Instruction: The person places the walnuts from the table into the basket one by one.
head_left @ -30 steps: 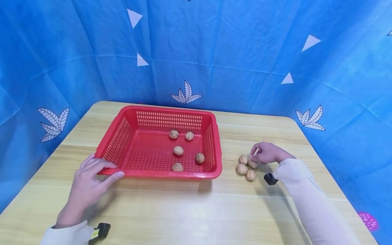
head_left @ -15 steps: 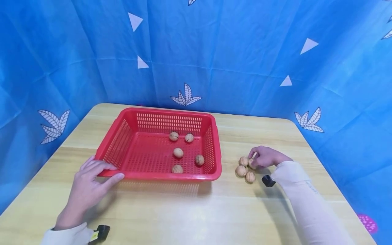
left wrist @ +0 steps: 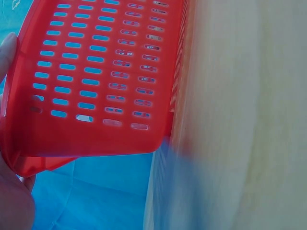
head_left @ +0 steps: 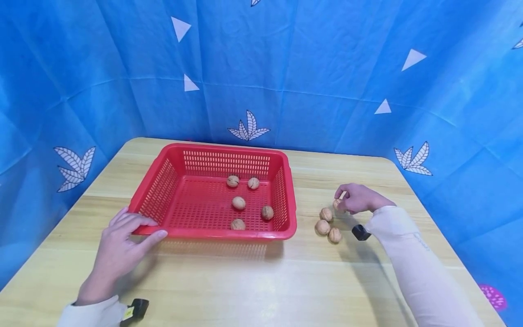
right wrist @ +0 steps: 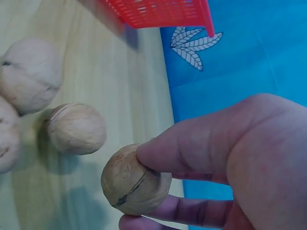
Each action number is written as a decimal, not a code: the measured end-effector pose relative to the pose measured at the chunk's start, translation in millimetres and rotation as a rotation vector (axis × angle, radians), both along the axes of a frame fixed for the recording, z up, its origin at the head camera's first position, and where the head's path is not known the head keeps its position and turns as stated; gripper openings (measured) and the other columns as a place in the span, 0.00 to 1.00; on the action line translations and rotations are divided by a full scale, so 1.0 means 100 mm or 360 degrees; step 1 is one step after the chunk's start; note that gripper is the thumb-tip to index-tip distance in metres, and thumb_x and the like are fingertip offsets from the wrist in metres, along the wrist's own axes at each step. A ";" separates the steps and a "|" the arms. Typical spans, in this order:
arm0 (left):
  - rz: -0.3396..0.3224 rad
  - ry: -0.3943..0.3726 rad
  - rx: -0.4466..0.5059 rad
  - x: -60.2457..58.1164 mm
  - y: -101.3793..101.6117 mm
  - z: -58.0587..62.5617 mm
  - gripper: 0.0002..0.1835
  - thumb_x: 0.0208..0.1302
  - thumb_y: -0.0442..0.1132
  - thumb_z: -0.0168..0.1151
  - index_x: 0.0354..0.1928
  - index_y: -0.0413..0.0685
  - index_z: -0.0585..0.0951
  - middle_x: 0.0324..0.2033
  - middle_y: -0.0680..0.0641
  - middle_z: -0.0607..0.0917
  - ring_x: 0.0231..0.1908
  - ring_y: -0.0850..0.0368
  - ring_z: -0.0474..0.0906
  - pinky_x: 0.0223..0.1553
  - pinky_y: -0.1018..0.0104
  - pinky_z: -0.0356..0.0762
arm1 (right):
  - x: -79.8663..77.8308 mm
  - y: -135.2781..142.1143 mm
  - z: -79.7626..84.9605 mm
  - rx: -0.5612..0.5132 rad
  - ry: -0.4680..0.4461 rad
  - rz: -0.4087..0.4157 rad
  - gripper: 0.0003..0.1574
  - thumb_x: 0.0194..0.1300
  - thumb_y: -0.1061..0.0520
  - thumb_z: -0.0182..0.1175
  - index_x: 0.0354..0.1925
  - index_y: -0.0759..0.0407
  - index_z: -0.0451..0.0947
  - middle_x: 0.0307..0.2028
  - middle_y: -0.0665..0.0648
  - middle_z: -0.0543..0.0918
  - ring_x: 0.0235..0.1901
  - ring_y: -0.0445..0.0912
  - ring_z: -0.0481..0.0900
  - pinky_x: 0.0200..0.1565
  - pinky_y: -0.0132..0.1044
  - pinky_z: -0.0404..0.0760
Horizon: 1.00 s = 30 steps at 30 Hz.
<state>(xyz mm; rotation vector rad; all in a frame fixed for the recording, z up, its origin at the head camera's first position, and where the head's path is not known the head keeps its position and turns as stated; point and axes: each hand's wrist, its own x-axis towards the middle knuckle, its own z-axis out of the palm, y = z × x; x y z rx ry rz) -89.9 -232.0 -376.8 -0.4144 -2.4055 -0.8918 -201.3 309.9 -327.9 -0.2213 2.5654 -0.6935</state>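
My right hand (head_left: 359, 199) pinches a walnut (right wrist: 132, 182) between thumb and fingers, lifted a little off the table. Three more walnuts lie close together below it, among them a walnut (head_left: 322, 227) at the left of the group. With my left hand (head_left: 122, 243) I grip the near left corner of a red plastic basket (head_left: 229, 234), fingers over the rim and thumb along the front. Inside the basket, toward its right half, several walnuts (head_left: 239, 203) rest apart on the slotted floor. The left wrist view shows the basket's perforated side wall (left wrist: 86, 136) and only part of the hand.
Everything stands on a light wooden table (head_left: 245, 281) with rounded far corners. A blue cloth (head_left: 335, 59) printed with white leaves and triangles hangs behind and around it. The basket's right wall stands left of the loose walnuts.
My right hand has taken hold of the rearmost right walnut of the group and raised it up and away from the others. The left hand and basket stay in place.
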 end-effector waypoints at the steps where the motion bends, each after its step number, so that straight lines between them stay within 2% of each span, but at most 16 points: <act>1: -0.0002 0.0002 0.0003 0.00 0.00 0.00 0.17 0.43 0.42 0.80 0.34 0.46 0.84 0.34 0.44 0.86 0.41 0.61 0.74 0.68 0.53 0.56 | -0.01 -0.01 0.02 0.0020 0.0026 0.0015 0.20 0.56 0.61 0.61 0.47 0.66 0.73 0.24 0.55 0.78 0.22 0.45 0.74 0.29 0.37 0.75; 3: -0.0009 0.0012 0.0014 0.00 0.00 0.00 0.16 0.43 0.42 0.80 0.34 0.46 0.84 0.33 0.45 0.86 0.41 0.64 0.73 0.68 0.53 0.56 | -0.03 -0.03 0.07 0.0065 0.0068 0.0043 0.20 0.57 0.59 0.61 0.48 0.65 0.73 0.23 0.54 0.78 0.24 0.45 0.73 0.30 0.38 0.73; 7: -0.0012 0.0022 0.0018 0.00 0.00 -0.01 0.16 0.44 0.43 0.79 0.34 0.46 0.84 0.33 0.45 0.86 0.41 0.62 0.74 0.68 0.54 0.56 | -0.08 -0.09 0.17 0.0122 0.0184 0.0085 0.20 0.60 0.56 0.61 0.48 0.65 0.73 0.28 0.54 0.79 0.28 0.47 0.75 0.34 0.40 0.74; 13: -0.0019 0.0062 0.0013 -0.02 0.00 -0.01 0.16 0.44 0.43 0.79 0.33 0.46 0.84 0.32 0.45 0.86 0.40 0.61 0.74 0.68 0.56 0.56 | -0.17 -0.23 0.26 0.0103 0.0373 0.0073 0.18 0.62 0.55 0.60 0.48 0.64 0.74 0.32 0.58 0.80 0.30 0.50 0.76 0.37 0.44 0.75; 24: -0.0017 0.0048 0.0013 -0.01 -0.01 -0.02 0.16 0.42 0.42 0.80 0.33 0.46 0.84 0.32 0.45 0.86 0.39 0.64 0.73 0.68 0.55 0.57 | -0.30 -0.68 0.39 -0.0004 0.0427 0.0044 0.18 0.62 0.54 0.61 0.49 0.61 0.74 0.28 0.57 0.79 0.27 0.49 0.76 0.37 0.43 0.75; 30: -0.0010 0.0034 0.0008 -0.01 0.00 -0.03 0.16 0.44 0.43 0.79 0.33 0.46 0.84 0.33 0.44 0.86 0.40 0.59 0.74 0.68 0.55 0.56 | -0.35 -0.91 0.49 -0.0017 0.0520 0.0084 0.19 0.62 0.53 0.62 0.49 0.61 0.76 0.28 0.57 0.79 0.27 0.49 0.76 0.36 0.43 0.75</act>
